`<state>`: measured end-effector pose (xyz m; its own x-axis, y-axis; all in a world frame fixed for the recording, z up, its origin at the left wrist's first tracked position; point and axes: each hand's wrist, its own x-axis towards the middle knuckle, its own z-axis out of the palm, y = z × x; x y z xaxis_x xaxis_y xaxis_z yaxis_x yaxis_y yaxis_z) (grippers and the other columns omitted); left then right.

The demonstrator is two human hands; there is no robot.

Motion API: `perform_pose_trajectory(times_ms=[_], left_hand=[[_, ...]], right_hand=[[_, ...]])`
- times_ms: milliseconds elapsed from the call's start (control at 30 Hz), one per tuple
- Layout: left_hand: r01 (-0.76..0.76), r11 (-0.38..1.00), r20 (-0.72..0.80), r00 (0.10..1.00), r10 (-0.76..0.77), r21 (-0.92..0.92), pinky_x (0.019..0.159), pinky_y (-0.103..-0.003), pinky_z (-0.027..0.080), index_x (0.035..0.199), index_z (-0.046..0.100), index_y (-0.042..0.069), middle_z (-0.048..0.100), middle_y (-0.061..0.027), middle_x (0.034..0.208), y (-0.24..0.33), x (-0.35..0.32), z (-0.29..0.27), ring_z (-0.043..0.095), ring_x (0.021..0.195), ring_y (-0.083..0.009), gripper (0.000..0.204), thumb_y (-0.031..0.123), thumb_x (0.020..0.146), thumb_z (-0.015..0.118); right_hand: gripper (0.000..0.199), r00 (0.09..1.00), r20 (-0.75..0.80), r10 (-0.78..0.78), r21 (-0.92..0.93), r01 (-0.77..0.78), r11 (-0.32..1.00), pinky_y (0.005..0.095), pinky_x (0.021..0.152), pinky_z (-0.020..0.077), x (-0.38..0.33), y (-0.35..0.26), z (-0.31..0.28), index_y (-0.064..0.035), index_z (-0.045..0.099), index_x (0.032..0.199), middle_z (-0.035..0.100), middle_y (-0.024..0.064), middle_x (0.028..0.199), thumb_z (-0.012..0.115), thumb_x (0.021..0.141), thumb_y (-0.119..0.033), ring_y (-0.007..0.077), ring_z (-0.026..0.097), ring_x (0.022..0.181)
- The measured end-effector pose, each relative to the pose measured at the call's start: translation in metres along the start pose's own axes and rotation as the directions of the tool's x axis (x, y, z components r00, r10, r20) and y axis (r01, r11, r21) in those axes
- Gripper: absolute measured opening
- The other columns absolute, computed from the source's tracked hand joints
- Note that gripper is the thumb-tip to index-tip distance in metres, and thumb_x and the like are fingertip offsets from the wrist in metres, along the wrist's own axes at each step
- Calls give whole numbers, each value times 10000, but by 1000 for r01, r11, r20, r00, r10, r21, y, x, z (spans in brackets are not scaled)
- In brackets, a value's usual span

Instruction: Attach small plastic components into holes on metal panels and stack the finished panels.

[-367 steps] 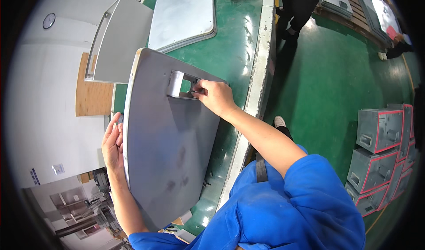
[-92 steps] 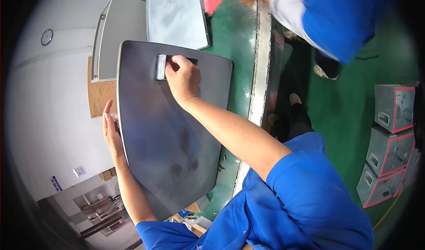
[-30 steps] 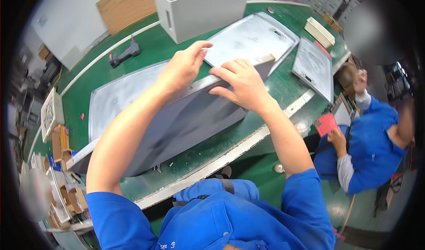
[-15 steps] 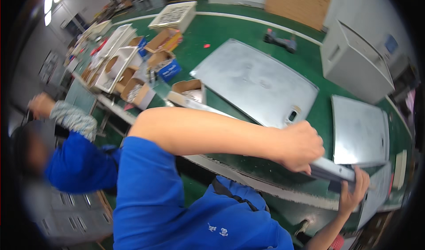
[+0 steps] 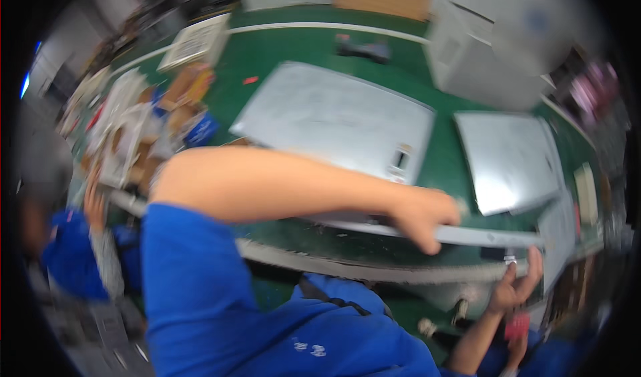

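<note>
A long, narrow grey metal strip (image 5: 491, 235) lies along the near side of the green table, its left part hidden behind my left forearm. My left hand (image 5: 427, 218) reaches across from the left and is closed over the strip, with fingers hanging over its near edge. Just below the strip's right end is my right hand (image 5: 517, 287), its fingers apart and raised; blur hides whether a fingertip touches the strip. Beyond my left arm rests a large grey metal panel (image 5: 340, 116) with a dark slot near its right corner. A smaller metal panel (image 5: 511, 160) sits farther right.
A power tool (image 5: 362, 48) and a white metal cabinet (image 5: 467, 56) stand at the back. Small boxes and a blue carton (image 5: 200, 128) crowd the left. A co-worker in blue (image 5: 77, 257) is at the left; another person's hand (image 5: 517, 350) shows at lower right.
The view has swung, shifting the table contents leftward. My right hand's fingers have come off the strip's end and spread. My left hand is still on the strip, which now sits lower against the table.
</note>
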<state>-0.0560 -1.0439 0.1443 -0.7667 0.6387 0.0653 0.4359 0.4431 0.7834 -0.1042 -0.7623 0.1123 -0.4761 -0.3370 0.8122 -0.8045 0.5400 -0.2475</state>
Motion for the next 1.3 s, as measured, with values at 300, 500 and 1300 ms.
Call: perform_pose_trajectory(times_ms=[300,500,1300], left_hand=[[364,931,85,928,-362,-8,458,-256,376,639,505,-11,441,-72,520,41,13,8,420,496,-91,252,182,578,655],[494,846,-33,859,-510,-202,496,-200,346,668,505,-3,476,26,614,71,8,29,415,557,-47,223,94,533,654],[-238,952,678,733,48,190,419,-204,331,571,505,6,443,0,485,405,130,301,426,453,-50,226,107,506,696]], right_hand=[[134,805,99,586,66,-592,803,309,646,453,-128,-44,-10,-29,589,839,559,99,815,591,705,-37,235,544,747],[106,649,43,759,102,-759,643,310,665,449,-206,-81,-29,-32,582,849,558,85,823,561,751,-66,232,548,759],[221,39,393,919,831,-444,-337,254,723,453,-417,-132,-233,10,526,945,561,64,864,508,833,-181,128,535,787]])
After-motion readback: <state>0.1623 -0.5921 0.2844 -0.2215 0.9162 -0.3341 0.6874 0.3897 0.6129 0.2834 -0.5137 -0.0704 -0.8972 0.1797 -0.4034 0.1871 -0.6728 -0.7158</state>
